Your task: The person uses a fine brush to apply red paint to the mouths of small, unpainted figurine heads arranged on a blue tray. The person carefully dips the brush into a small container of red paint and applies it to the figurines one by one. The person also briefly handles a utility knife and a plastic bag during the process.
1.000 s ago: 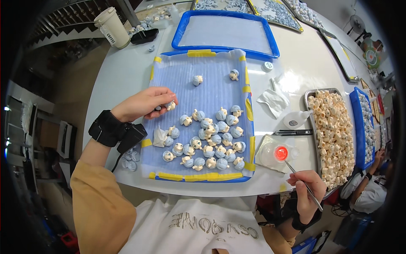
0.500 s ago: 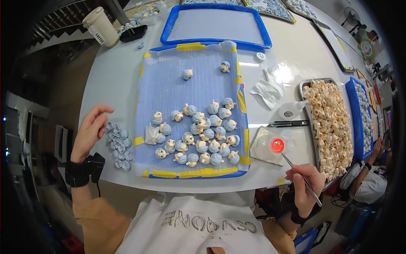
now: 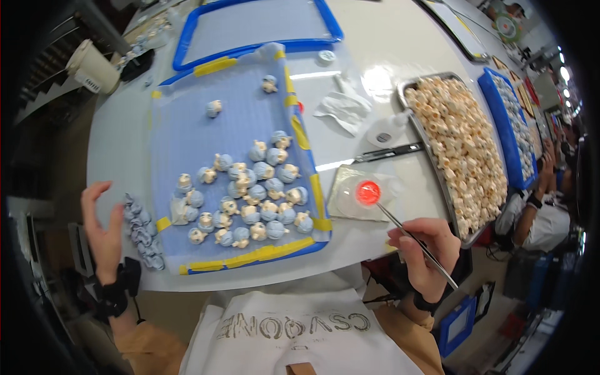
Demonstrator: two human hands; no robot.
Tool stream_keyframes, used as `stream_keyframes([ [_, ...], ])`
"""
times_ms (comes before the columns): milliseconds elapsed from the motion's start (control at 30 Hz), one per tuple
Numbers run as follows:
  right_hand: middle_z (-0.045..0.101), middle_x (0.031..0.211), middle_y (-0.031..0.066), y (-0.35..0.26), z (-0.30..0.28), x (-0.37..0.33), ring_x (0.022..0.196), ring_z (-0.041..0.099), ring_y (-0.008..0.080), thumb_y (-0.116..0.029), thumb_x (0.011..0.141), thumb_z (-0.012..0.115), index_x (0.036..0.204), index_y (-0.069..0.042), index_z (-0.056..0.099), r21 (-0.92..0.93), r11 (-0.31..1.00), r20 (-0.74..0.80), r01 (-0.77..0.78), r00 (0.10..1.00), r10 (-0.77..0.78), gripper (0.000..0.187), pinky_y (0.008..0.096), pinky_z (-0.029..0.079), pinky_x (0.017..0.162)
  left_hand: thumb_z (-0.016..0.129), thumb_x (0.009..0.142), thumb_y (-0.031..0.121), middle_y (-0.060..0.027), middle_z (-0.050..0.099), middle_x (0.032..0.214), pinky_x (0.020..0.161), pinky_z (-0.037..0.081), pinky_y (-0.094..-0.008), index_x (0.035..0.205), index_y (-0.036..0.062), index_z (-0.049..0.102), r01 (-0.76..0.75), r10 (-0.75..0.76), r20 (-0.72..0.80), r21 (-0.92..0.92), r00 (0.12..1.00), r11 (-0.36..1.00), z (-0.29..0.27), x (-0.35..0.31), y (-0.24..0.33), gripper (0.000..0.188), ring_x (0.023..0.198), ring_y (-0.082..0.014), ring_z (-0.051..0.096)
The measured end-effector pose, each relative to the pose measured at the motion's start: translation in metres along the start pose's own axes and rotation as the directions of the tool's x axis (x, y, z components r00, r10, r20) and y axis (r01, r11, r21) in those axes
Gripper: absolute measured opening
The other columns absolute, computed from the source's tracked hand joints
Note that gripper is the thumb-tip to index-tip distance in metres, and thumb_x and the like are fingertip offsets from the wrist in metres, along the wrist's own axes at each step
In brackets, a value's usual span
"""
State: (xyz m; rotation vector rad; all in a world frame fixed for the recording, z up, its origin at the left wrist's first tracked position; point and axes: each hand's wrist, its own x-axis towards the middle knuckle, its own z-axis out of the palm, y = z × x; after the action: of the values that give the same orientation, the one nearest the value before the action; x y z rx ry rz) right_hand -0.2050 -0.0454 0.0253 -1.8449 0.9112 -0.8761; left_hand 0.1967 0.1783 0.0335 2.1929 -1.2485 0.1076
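My right hand (image 3: 431,253) is closed in a pinch round slim metal tweezers (image 3: 417,240). Their tip reaches the edge of a small round pot of bright red-orange stuff (image 3: 369,192), on a pale square pad (image 3: 342,199). My left hand (image 3: 103,228) is empty, thumb and fingers apart, just left of a heap of small blue-grey cap-like shells (image 3: 145,234). Between the hands lies a blue tray lined with a translucent sheet (image 3: 187,137) and edged with yellow tape. On it are many little doll heads (image 3: 250,214), cream with blue-grey hair, mostly in the nearer half.
Right of the pot, a metal tray (image 3: 473,239) is heaped with hollow cream pieces. A cutter knife (image 3: 390,152), a white squeeze bottle (image 3: 384,130) and crumpled tissue (image 3: 344,111) lie between the trays. A cream cup (image 3: 94,65) stands far left. Another person's hands (image 3: 547,164) show at far right.
The view has turned, so the table contents sit further left and tilted. My left hand's fingers have spread wider. The tweezers remain at the red pot.
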Motion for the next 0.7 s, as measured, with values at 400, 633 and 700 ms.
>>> stream_keyframes([
  [400,0.064,0.067,0.009,-0.026,-0.028,0.034,0.055,0.064,0.0158,-0.012,0.071,0.082,0.086,0.0,0.065,-0.16,0.964,0.268,0.214,0.949,-0.167,0.026,0.0236,0.049,0.051,0.082,0.069,0.01,-0.0066,0.053,0.098,0.065,0.045,-0.0233,0.133,0.0045,0.044,0.05,0.438,0.8,-0.499,0.41,0.865,0.114,0.094,0.185,0.075,0.072,-0.0103,0.054],
  [633,0.064,0.064,0.0088,-0.03,-0.056,0.034,0.05,0.06,0.019,-0.01,0.065,0.081,0.085,0.0,0.068,-0.157,0.944,0.315,0.292,0.92,-0.232,0.026,0.0257,0.047,0.047,0.082,0.067,0.009,-0.0027,0.051,0.087,0.052,0.041,-0.021,0.123,0.0074,0.053,0.02,0.587,0.743,-0.625,0.323,0.78,0.172,0.097,0.207,0.063,0.056,-0.0057,0.049],
  [700,0.065,0.066,0.0096,-0.029,-0.062,0.033,0.05,0.061,0.0191,-0.005,0.066,0.078,0.085,0.0,0.069,-0.155,0.932,0.345,0.327,0.902,-0.259,0.021,0.0264,0.046,0.046,0.083,0.066,0.009,-0.0025,0.052,0.087,0.051,0.041,-0.0206,0.12,0.0072,0.056,0.041,0.587,0.748,-0.627,0.309,0.778,0.174,0.099,0.209,0.06,0.056,-0.0056,0.048],
])
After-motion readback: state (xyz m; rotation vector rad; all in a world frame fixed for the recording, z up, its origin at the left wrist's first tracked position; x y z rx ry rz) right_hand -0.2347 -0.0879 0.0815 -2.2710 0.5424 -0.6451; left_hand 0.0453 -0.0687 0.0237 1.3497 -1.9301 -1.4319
